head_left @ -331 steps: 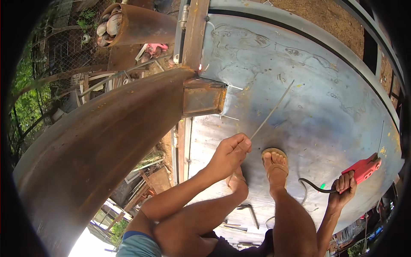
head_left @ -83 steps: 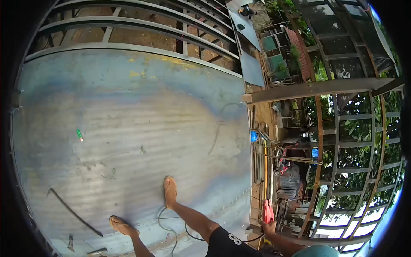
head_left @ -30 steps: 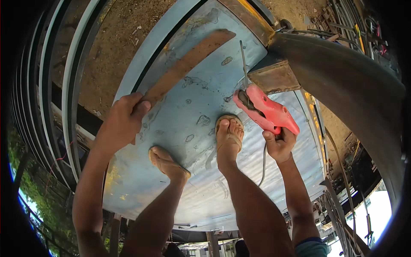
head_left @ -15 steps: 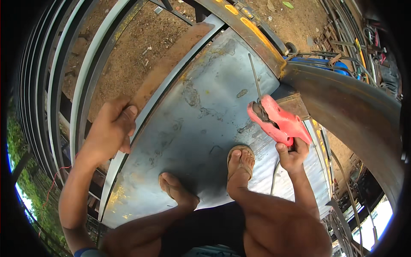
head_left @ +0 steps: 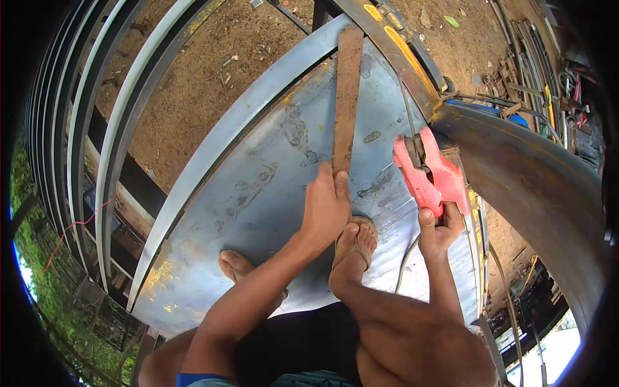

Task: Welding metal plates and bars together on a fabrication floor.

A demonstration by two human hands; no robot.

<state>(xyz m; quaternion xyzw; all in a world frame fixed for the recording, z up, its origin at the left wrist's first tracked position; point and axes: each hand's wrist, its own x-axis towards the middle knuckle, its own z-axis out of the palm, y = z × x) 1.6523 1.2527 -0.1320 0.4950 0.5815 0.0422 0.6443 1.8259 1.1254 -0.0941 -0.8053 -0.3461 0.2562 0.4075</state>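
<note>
My left hand [head_left: 326,203] is closed around the lower end of a rusty flat metal bar [head_left: 348,97]. The bar points away from me across a grey metal sheet [head_left: 258,187], its far end reaching the curved edge rail. On the right, my right hand [head_left: 441,231] grips a red welding electrode holder [head_left: 433,171] by its handle. A thin welding rod [head_left: 407,106] sticks out of its jaws toward the rusty frame beam. Whether the rod's tip touches the beam I cannot tell. Both my sandalled feet [head_left: 353,248] are on the sheet.
Curved metal bars [head_left: 138,84] run in a row on the left, with gaps between them. A thick brown curved tube [head_left: 535,161] arches on the right. A cable [head_left: 405,264] lies by my right foot. Bare ground [head_left: 200,77] shows below the frame.
My left hand has swung right with the rusty bar, from beside the curved rail to over the sheet. My right hand still holds the electrode holder, now turned more upright.
</note>
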